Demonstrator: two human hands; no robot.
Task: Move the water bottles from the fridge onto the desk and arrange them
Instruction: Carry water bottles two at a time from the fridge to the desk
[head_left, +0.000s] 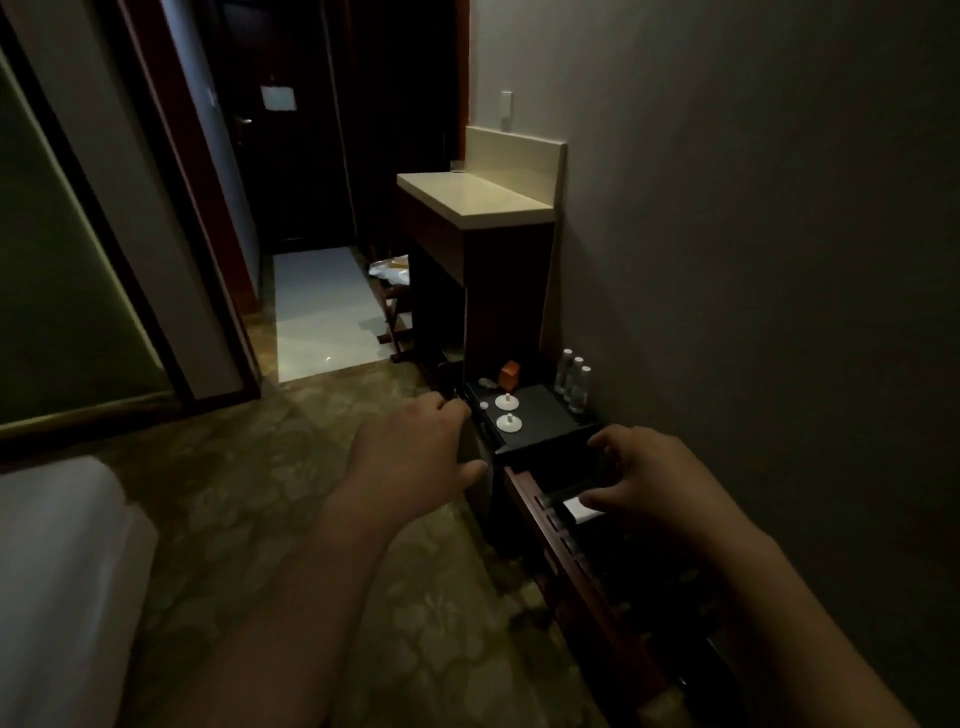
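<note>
Three clear water bottles with white caps stand in a row against the wall, at the back right of a low black fridge. My left hand curls round the edge of the fridge door at the front left corner. My right hand hovers over the near right edge of the fridge, fingers spread and loosely bent, holding nothing. The beige-topped desk stands farther along the wall, its top bare. The room is dim.
Two white lidded cups and an orange box sit on the fridge top. A slatted wooden rack runs along the wall below my right hand. A white bed corner is at the lower left. Patterned carpet leads to a dark hallway.
</note>
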